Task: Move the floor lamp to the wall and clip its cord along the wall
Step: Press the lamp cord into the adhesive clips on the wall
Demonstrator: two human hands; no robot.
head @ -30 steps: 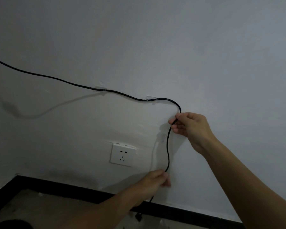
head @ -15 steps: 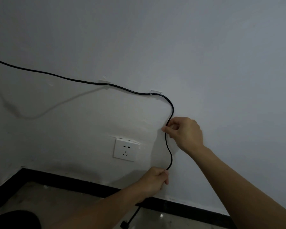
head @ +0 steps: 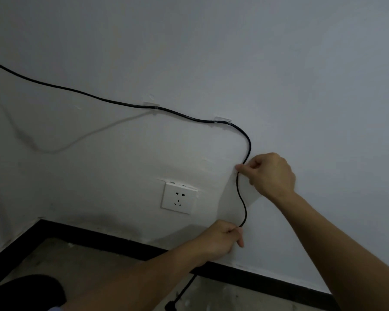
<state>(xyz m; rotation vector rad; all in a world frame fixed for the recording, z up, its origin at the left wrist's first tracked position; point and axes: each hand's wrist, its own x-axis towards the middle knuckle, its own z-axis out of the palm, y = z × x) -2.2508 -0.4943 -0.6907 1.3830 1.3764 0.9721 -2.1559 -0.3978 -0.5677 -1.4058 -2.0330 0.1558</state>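
Observation:
A black lamp cord runs from the upper left across the white wall. It passes through two clear clips, one on the left and another to its right, then bends downward. My right hand pinches the cord against the wall just below the bend. My left hand grips the cord lower down, near the skirting. Below my left arm the cord hangs to a black plug by the floor. The lamp itself is out of view.
A white wall socket sits left of the hanging cord. Black skirting lines the foot of both walls at a corner on the left. A dark shape lies at the bottom left on the grey floor.
My right hand has slid down the cord from just under the bend. My left hand keeps its grip lower on the cord. The view has shifted slightly.

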